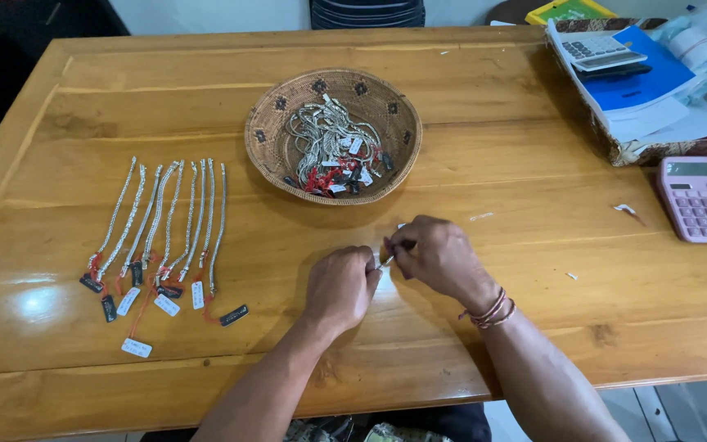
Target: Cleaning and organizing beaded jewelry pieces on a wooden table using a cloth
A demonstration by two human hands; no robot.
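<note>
**Silver chains on the table, one being worked on**

So the big wooden table (pixel 484 106) takes up basically the whole view. Using the woven basket (pixel 267 155) as the reference: it sits at the middle of the table's far half, holding a tangled heap of silver chains (pixel 325 143) with red strings and small tags.

Right of the basket, at the table's far corner, there's a stack of blue-covered books and papers (pixel 644 86) with a grey calculator (pixel 603 49) on top, and nearer than that a pink calculator (pixel 701 196).

Left of the basket, a row of chains (pixel 165 225) lies straightened out side by side, tags (pixel 137 348) trailing toward the near edge.

Just nearer than the basket, both hands meet. The left hand (pixel 339 286) is curled into a closed fist, and the right hand (pixel 439 258) pinches with fingertips closed; between them shows a short bit of a thin silver piece (pixel 387 262), most of it hidden.

My read: one piece is being handled at close quarters, probably its end or tag. Whatever follows needs a fine fingertip hold, not force.
</note>
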